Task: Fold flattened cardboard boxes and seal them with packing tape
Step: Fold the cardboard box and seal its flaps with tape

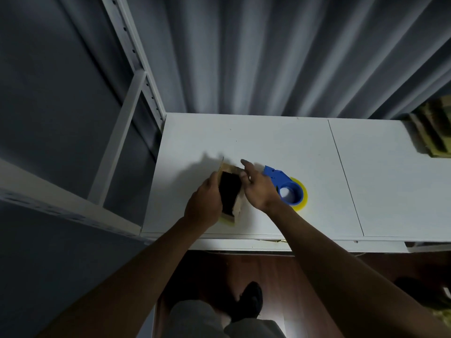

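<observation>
Small cardboard box (230, 191) (open, dark inside): on white table (280, 142), gripped at its left side by left hand (203, 206). Right hand (258, 189) apparently touching its right wall, fingers straight. Blue tape dispenser (284, 182) just right.

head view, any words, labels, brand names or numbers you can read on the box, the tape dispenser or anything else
None can be read.
Cardboard box: plain brown faces and a dark open inside, no print showing.
Blue tape dispenser: no visible lettering.
Yellow tape roll: no visible mark.
Stack of cardboard at the far right of the white table: too dark and blurred to tell.
</observation>
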